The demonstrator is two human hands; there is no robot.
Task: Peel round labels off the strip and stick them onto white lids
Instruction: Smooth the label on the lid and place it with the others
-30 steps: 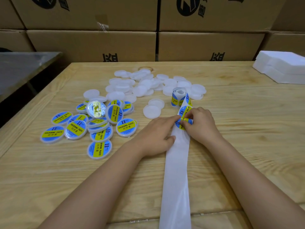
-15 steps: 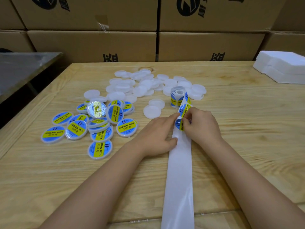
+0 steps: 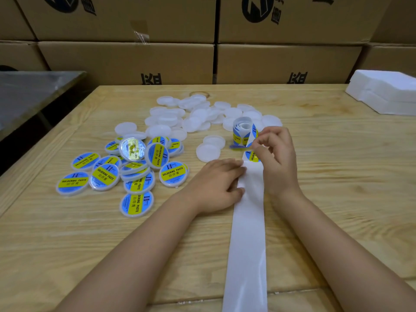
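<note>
A white backing strip [image 3: 247,239] runs from the table's near edge up to a curled roll of labels [image 3: 242,129]. My left hand [image 3: 216,183] lies flat, fingers pressing the strip's left edge. My right hand [image 3: 275,156] pinches a blue-and-yellow round label [image 3: 251,138], lifted partly off the strip. Another label [image 3: 251,156] still sits on the strip just below it. Plain white lids [image 3: 198,118] lie scattered behind, and two [image 3: 210,147] lie close to the roll. Labelled lids [image 3: 135,167] are heaped at the left.
The wooden table [image 3: 337,176] has a stack of white foam sheets [image 3: 385,93] at its far right corner. Cardboard boxes [image 3: 281,61] wall off the back. A grey metal table [image 3: 29,95] stands to the left.
My right hand has risen and moved away from me, peeling the label up off the strip. My left hand slid slightly back along the strip's edge.
</note>
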